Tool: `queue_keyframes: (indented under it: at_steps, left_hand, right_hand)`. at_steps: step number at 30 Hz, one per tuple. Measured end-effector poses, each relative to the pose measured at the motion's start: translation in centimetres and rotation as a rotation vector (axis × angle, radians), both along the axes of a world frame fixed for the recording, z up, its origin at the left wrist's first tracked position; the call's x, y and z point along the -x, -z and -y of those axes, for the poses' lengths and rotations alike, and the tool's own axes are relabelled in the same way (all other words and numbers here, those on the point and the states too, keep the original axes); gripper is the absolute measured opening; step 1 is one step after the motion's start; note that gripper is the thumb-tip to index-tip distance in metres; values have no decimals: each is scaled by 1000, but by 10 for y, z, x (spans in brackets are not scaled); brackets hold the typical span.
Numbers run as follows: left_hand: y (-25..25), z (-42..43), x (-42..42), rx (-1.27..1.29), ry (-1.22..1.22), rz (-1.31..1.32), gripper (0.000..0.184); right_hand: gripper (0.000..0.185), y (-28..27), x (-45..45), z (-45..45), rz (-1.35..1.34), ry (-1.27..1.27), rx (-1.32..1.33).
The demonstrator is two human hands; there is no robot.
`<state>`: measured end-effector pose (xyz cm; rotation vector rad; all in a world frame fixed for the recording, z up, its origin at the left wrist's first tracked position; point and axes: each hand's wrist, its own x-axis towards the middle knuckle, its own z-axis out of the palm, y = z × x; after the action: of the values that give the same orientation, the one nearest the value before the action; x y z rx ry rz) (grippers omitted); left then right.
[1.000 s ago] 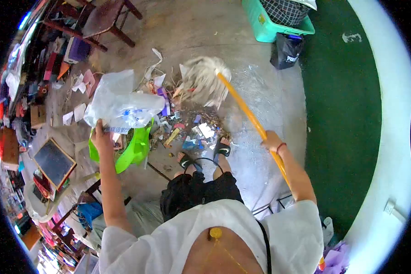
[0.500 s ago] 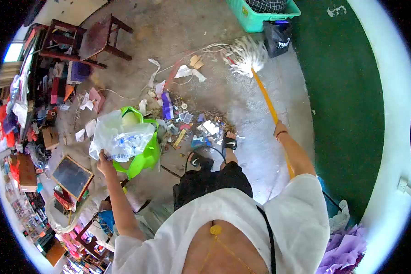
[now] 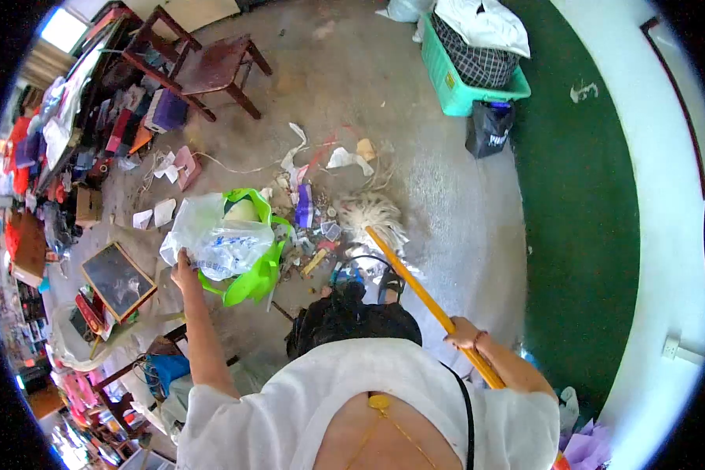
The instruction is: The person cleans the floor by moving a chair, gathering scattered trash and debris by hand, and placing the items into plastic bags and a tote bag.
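Observation:
My left hand (image 3: 185, 271) is closed on the edge of a clear plastic bag (image 3: 225, 249). Behind and beneath that bag is a bright green bag (image 3: 260, 280). The yellow handle (image 3: 415, 287) of a mop runs through my right hand (image 3: 465, 335), whose fingers are wrapped round it. Its whitish string head (image 3: 372, 218) lies on the floor just ahead of my feet, at the right side of a litter pile (image 3: 309, 243). A purple and white packet (image 3: 304, 205) lies in the pile.
A brown wooden chair (image 3: 215, 69) stands at the upper left. A green crate (image 3: 456, 88) with a black bag (image 3: 489, 129) beside it is at the upper right. A framed board (image 3: 119, 282) and clutter fill the left side. Paper scraps (image 3: 349, 160) lie ahead.
The mop head has swung from the far right back towards my feet, over the litter. My right hand has come nearer my body. My left hand still holds the clear bag.

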<state>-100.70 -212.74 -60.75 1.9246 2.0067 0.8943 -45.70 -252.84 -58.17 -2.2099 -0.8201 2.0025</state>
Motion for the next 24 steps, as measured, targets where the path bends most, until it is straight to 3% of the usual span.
queue_keyframes:
  at_steps: [1,2,3,4,6,9,12,14,15,16,20,22,24]
  left_hand:
    - [-2,-2,6,-67,56,-146,33]
    - [-3,-6,14,-134,110,-294,42]
    - [8,-17,26,-47,18,-36,35]
    - [19,-28,38,5,-93,226,29]
    - [-30,-38,6,204,-361,987,24]
    - [-59,-45,-6,185,-311,978,31]
    - [-82,-58,-5,153,-284,997,30]
    - [-80,-62,8,131,-271,1008,29]
    - [-79,-59,16,61,-206,841,29]
    - [-76,-59,19,74,-247,949,28]
    - [-90,-41,16,14,-368,1081,29]
    - [-99,-30,2,-17,-407,981,30]
    - [-103,-10,-13,-31,-377,682,30]
  right_hand:
    - [28,-21,1,4,-66,-6,-32]
    - [34,-38,-1,9,-134,160,24]
    - [40,-52,0,19,-209,329,88]
    - [40,-59,0,34,-202,322,88]
    - [46,-69,2,56,404,-307,-262]
    - [49,-134,14,33,344,-232,-72]
    - [50,-177,9,-6,267,-99,-168]
    - [51,-155,-7,-15,380,-100,-303]
    - [50,-145,-17,-19,454,-130,-404]
    - [48,-138,-27,-26,526,-159,-506]
    - [45,-113,-90,-99,483,19,-370]
    - [50,-61,-150,-133,571,-183,-786]
    - [56,-50,-196,-205,335,155,-337]
